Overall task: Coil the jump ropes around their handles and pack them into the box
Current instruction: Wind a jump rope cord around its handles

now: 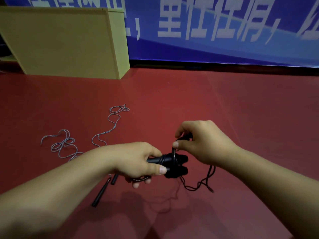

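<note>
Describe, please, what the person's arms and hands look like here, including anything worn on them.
Both arms are bare from the bottom edge of the picture up to the wrist: no sleeves show. The left hand and the right hand carry no gloves, and no rings, watch or wristband can be seen. The fingernails are short and unpainted. No markings are visible.
</note>
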`<act>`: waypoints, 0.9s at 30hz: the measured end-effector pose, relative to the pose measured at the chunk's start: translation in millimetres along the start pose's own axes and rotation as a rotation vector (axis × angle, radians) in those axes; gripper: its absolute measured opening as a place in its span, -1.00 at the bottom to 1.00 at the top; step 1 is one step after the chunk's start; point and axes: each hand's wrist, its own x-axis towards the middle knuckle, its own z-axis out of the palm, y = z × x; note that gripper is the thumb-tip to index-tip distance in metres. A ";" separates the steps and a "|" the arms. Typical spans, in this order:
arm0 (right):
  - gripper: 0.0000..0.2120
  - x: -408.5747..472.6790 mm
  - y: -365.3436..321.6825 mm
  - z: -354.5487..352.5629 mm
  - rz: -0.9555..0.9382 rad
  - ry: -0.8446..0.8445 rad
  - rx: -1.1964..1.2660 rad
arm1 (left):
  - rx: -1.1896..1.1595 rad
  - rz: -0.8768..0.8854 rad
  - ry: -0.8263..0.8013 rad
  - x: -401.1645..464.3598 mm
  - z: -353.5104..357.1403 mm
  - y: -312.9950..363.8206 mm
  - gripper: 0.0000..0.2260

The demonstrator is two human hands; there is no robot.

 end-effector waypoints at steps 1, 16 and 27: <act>-0.79 0.3 0.2 0.2 0.002 -0.001 0.012 | 0.005 0.008 -0.029 -0.9 0.1 0.4 -0.86; -0.88 -1.0 4.9 -2.9 0.166 -0.312 0.770 | -0.376 0.361 -0.246 -8.8 -5.6 3.1 -0.79; -0.82 6.3 -6.2 3.4 0.352 -0.227 0.965 | -1.054 0.459 -0.031 1.8 -15.5 -6.2 -0.70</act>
